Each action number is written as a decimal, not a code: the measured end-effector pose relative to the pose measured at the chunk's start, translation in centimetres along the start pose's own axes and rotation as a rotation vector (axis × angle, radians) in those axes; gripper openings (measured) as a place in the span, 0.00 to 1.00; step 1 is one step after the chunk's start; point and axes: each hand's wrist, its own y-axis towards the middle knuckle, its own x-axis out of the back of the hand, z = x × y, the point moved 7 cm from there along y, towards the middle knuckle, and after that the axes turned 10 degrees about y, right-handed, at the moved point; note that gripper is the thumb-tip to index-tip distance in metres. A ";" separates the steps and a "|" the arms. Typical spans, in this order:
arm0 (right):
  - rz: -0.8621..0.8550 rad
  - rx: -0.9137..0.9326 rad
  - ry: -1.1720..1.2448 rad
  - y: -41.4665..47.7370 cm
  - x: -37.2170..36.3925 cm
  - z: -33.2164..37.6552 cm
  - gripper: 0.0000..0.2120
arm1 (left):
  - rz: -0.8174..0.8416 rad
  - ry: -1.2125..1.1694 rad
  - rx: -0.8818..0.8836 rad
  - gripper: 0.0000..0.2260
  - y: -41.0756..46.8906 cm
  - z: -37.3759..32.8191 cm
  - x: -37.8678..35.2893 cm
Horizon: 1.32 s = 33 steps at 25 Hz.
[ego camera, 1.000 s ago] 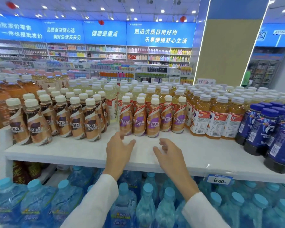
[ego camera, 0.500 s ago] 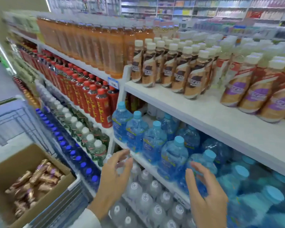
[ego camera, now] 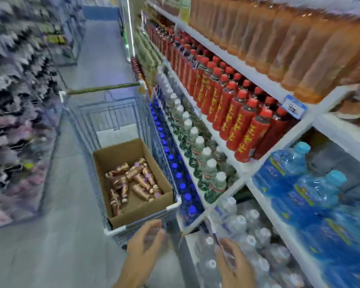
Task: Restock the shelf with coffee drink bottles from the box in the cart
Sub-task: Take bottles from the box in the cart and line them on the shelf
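Two hands low in the head view, the only view; heavy motion blur throughout.

Left hand (ego camera: 146, 246) empty, fingers loosely curled and apart, just short of the near rim of the cart (ego camera: 104, 113). Right hand (ego camera: 231, 265) empty too, fingers relaxed, over the clear water bottles (ego camera: 237, 225) on the bottom shelf; cannot tell if touching.

Coffee drink bottles (ego camera: 133, 179) lying jumbled on their sides in the open cardboard box (ego camera: 116, 154). Box sits at the near end of the cart basket, some cardboard floor showing. Cart right beside the shelving. Red bottles (ego camera: 237, 113) and amber bottles (ego camera: 299, 48) on upper tiers, blue water bottles (ego camera: 299, 183) lower right. Coffee row on the shelf: at the right edge, too blurred to confirm.

Handling, as a guess: small filled plastic bottles, stiff enough, fairly heavy for their size, sleeve probably slick. Best taken around the body mid-label, or by the neck under the cap while lying flat. Loose pile likely to roll once one lifts out. Next step, judged: reach into the box.
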 end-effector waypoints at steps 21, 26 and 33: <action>0.604 -0.272 -0.249 16.8 -26.6 0.4 0.12 | -0.097 0.095 0.426 0.09 19.6 11.9 9.9; 0.646 -0.354 -0.253 22.4 -29.5 -0.4 0.07 | 0.149 0.321 0.512 0.16 30.6 16.9 5.6; 0.545 -0.531 -0.193 25.8 -32.3 -4.5 0.08 | 0.549 0.840 0.382 0.29 45.4 29.8 -1.2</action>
